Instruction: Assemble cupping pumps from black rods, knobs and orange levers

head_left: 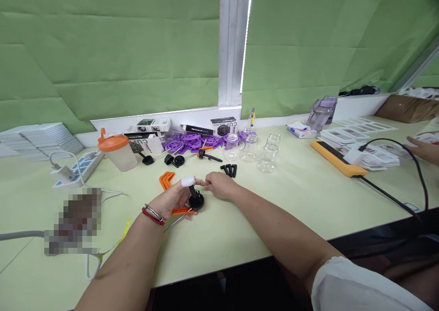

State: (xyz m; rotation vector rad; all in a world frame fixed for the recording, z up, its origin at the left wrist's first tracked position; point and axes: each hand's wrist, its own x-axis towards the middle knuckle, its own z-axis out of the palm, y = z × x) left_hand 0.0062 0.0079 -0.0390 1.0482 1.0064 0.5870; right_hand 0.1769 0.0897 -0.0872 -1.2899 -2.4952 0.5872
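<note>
My left hand (171, 199) grips a small black part with a round base (196, 202) and an orange piece with a thin metal rod under it. Its forefinger wears a white wrap (188, 181). My right hand (219, 185) is closed in a pinch, its fingertips meeting the left forefinger just above the black part; what it pinches is too small to see. Two orange angled pieces (166, 179) lie just left of the hands. Three short black pegs (229, 169) lie just beyond my right hand.
Purple plastic parts (192, 142), black and orange tools, clear glass jars (250, 148), small boxes and an orange-lidded cup (116, 151) line the back. A power strip (77, 169) is at left, a yellow strip (338, 162) with black cable and card stacks at right. Another person's hand (423, 148) is far right.
</note>
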